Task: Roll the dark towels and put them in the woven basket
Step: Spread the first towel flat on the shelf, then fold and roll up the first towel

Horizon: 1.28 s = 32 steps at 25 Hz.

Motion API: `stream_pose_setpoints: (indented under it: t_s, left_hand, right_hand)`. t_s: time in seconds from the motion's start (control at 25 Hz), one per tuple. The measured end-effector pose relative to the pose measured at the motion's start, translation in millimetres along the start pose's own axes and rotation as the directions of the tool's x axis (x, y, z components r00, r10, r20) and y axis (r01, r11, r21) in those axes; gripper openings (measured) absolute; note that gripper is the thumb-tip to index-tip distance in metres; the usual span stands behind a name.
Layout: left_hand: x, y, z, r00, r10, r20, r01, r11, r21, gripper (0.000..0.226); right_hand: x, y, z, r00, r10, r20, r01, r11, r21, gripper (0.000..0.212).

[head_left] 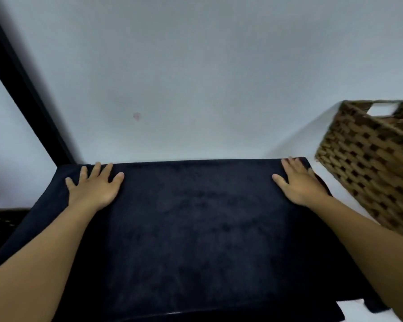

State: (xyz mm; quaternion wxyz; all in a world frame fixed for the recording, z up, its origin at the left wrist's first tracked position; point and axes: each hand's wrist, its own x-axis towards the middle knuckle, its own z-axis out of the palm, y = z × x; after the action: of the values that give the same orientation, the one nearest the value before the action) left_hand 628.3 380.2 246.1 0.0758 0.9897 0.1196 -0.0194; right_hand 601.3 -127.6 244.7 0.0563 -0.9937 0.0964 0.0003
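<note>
Dark towel [196, 228] lies spread flat on the white worktop [196, 101], running from the person's body outward. Left hand [94, 189] and right hand [299, 184] press flat with straight fingers on its far corners, holding nothing. The far edge runs left-right between them. Woven basket [368, 163] sits beyond on the right, just beside the right hand, so that hand is likely the one to load it.

Towel [196, 228] spread flat on surface [196, 89]. Left hand [96, 187] on towel near far left corner; right hand [298, 182] on far right corner. Woven basket [368, 163] right of right hand, just beside towel corner. Another container [0, 224], partly in view, left of left forearm. Strip [21, 89] beyond left hand, running off leftward.
</note>
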Motion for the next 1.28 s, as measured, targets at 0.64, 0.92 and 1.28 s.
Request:
stream_pose_setpoints:
  t_s: [0.64,0.92,1.28]
  left_hand:
    - [-87.9,275.4,39.7,0.600,0.789,0.132,-0.798,0.602,0.034,0.059]
    - [-64.3,393.2,58.7,0.516,0.856,0.013,-0.853,0.515,-0.089,0.047]
    - [-55.3,397.3,72.4,0.542,0.840,0.024,-0.839,0.543,-0.046,0.066]
  right_hand:
    - [-35.2,11.7,-0.4,0.998,0.051,0.046,-0.055,0.993,0.100,0.062]
    - [-34.8,17.2,2.1,0.997,0.081,-0.020,-0.073,0.966,0.249,0.055]
    - [-24.8,33.6,-6.4,0.960,0.241,-0.139,-0.134,0.839,0.528,0.056]
